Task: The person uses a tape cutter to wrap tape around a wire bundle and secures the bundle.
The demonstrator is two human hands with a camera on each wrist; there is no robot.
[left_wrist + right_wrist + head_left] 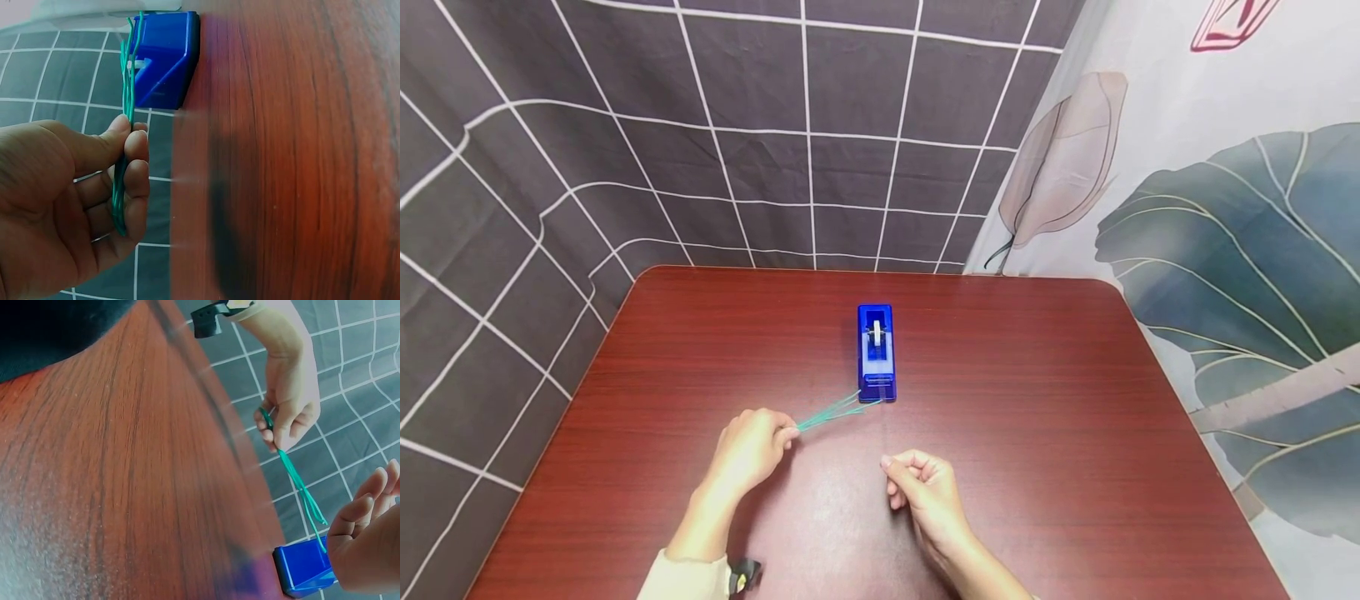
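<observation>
My left hand [752, 450] pinches a bundle of thin green wires [831, 414] between thumb and fingertips. In the left wrist view, the tail of the green wires [119, 206] runs down across the curled fingers, and the free ends point toward the blue tape dispenser [877, 354]. A small roll of tape [876, 333] sits in the dispenser. Below its front edge, my right hand [928, 492] has thumb and index fingertip pressed together on a faint strip of clear tape [884, 435]. The right wrist view hides the tip of that pinch.
The reddish-brown wooden table [1037, 375] has rounded far corners. Behind and to the left hangs a dark grid-patterned cloth [752, 167]; a white leaf-print curtain [1187, 108] hangs on the right. A black band [745, 575] is on the left wrist.
</observation>
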